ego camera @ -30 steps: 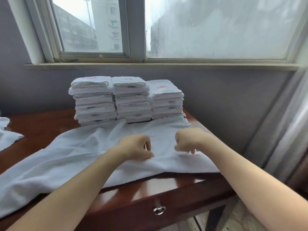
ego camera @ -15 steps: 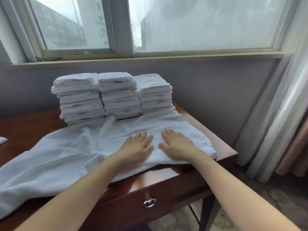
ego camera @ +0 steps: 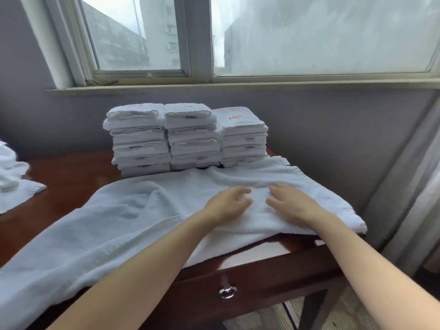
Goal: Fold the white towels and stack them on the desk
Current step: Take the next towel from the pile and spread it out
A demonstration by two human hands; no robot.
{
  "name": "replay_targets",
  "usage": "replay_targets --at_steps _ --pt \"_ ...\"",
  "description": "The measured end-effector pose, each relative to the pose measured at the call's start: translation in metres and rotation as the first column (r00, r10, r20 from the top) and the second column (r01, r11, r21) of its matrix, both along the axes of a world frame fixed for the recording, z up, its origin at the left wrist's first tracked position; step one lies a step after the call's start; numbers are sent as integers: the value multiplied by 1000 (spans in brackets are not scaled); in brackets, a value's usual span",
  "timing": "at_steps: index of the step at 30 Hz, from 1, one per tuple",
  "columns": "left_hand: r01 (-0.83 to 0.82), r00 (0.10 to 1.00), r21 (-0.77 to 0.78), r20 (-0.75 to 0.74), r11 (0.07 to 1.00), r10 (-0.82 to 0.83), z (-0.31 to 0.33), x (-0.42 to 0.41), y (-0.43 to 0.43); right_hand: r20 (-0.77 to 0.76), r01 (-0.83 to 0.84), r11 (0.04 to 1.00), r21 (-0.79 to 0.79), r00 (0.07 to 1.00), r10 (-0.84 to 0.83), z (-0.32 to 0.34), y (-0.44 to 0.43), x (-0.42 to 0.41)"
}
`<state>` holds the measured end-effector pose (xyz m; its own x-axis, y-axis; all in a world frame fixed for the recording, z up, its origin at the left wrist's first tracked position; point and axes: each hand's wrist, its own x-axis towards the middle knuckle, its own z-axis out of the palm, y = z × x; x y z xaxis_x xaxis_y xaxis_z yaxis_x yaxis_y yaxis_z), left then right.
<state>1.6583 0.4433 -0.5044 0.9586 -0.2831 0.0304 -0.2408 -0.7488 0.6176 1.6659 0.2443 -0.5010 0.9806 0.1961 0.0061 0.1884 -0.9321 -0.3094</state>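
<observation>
white towel point(ego camera: 133, 217) on desk point(ego camera: 71, 172) — left hand point(ego camera: 226, 204), right hand point(ego camera: 289, 202) resting, fingers loosely spread.

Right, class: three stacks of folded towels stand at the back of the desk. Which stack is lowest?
The right-hand stack: its top sits below the tops of the middle stack and the left stack, which stand about level.

I locate the spread towel point(ego camera: 119, 222) on the desk point(ego camera: 71, 170), with three towel stacks point(ego camera: 190, 139) behind it. My left hand point(ego camera: 228, 203) and right hand point(ego camera: 292, 203) rest on its right part. A loose pile point(ego camera: 12, 177) lies left of it.
</observation>
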Motion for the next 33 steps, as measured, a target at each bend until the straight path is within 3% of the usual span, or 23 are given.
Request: replay_targets --at_steps 4,7,11,16,19,26,31,33 --pt "-151 975 -22 160 988 152 22 -14 70 63 -175 976 131 984 168 6 66 -6" --pt "-318 922 -32 221 947 317 37 -31 140 84 -331 933 145 943 321 11 127 -10" --pt "-528 830 -3 208 849 517 42 -60 233 94 -492 864 110 870 484 20 214 -13" --pt "-652 755 59 141 756 640 32 -95 310 120 -611 785 104 791 600 27 307 -12" --pt "-658 752 72 37 749 658 22 -110 335 95 -661 744 97 750 654 28 349 -8" --pt "-538 838 31 -93 842 538 13 -121 345 -5 -744 665 72 666 746 28 400 12" --pt "-516 856 7 -13 856 516 17 -115 340 -67 -770 623 -133 635 770 39 400 24" --pt "-523 851 -44 21 851 524 23 -112 338 34 -776 607 -173 611 791 51 395 27"
